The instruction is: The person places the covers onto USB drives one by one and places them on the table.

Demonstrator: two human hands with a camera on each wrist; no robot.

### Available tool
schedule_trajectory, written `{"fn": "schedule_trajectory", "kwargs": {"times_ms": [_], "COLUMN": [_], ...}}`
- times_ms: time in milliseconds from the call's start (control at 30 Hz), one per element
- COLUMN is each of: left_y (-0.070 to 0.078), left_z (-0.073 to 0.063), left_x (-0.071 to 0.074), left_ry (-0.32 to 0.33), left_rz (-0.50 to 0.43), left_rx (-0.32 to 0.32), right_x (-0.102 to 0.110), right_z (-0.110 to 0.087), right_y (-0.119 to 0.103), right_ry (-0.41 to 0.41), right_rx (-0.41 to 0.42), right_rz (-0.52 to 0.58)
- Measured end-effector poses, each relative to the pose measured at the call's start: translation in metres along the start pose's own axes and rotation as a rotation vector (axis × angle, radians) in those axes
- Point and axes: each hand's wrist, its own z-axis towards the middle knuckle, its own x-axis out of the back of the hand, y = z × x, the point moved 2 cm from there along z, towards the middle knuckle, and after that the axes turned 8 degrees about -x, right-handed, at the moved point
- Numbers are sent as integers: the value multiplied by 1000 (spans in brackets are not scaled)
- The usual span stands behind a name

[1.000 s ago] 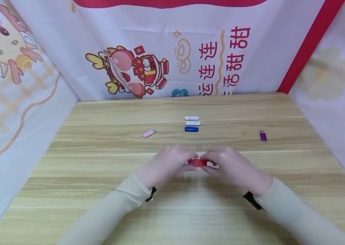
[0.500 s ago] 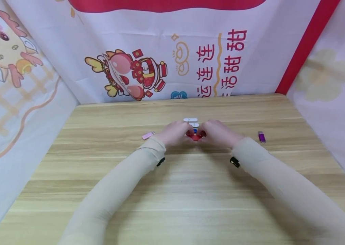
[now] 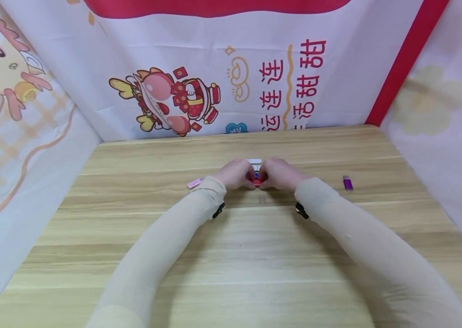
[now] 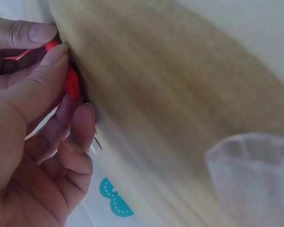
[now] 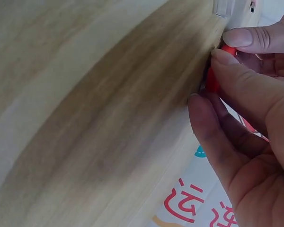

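Observation:
A red USB stick [image 3: 257, 183] lies crosswise between my two hands, just in front of the blue USB stick [image 3: 256, 175]. Its left end is pinched by the thumb and fingers of my left hand [image 3: 236, 174]. My right hand [image 3: 278, 174] pinches the other end, and the two thumbs almost meet in the wrist views. Fingers cover much of the red stick [image 4: 72, 84], which is close over the wooden table. Behind the blue one, two white USB sticks [image 3: 254, 161] line up in the same row, partly hidden by the hands.
A small clear plastic cap [image 3: 262, 199] stands on the table [image 3: 239, 273] nearer than the hands. A pink USB stick [image 3: 194, 183] lies left, partly behind the left sleeve. Off to the right is a purple USB stick [image 3: 347, 183]. Printed cloth hangs behind the table.
Both hands have carried the red USB stick away from the body, from in front of the clear cap to the row's near side. Over the last half second they have shifted only slightly.

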Motion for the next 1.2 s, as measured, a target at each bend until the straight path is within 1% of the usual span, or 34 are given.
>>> {"fn": "schedule_trajectory", "kwargs": {"times_ms": [100,267,367,467,533,633,733,833,900,1000,1100,1133,1200], "left_y": [1,4,11,20,27,38,47,54,58,63,65,65,65], "left_z": [-2,-6,-9,-12,-15,-18,-22,-23,-24,-25,-25,-25,-24], "left_x": [0,2,6,11,13,13,8,0,-4,-8,-11,-11,-12], "left_ry": [1,-1,11,26,21,-20,-77,-136,-168,-192,-199,-201,-204], "left_rz": [7,-11,1,49,70,98,111,108,124,143,144,142,133], "left_rx": [6,19,16,-5,-38,-130,-230,-279,-303,-289,-241,-227,-223], "right_x": [0,3,11,26,38,57,71,79,81,82,82,81,79], "right_z": [-1,-6,-14,-25,-34,-48,-62,-75,-84,-96,-106,-109,-115], "right_y": [-1,0,3,10,16,28,45,65,80,100,117,122,133], "right_ry": [-7,-4,16,56,93,125,143,147,146,151,155,153,144], "right_rx": [-20,-8,6,22,35,30,-24,-79,-109,-147,-195,-218,-267], "right_rz": [6,-2,-4,-25,-60,-102,-109,-106,-112,-111,-109,-104,-94]}}
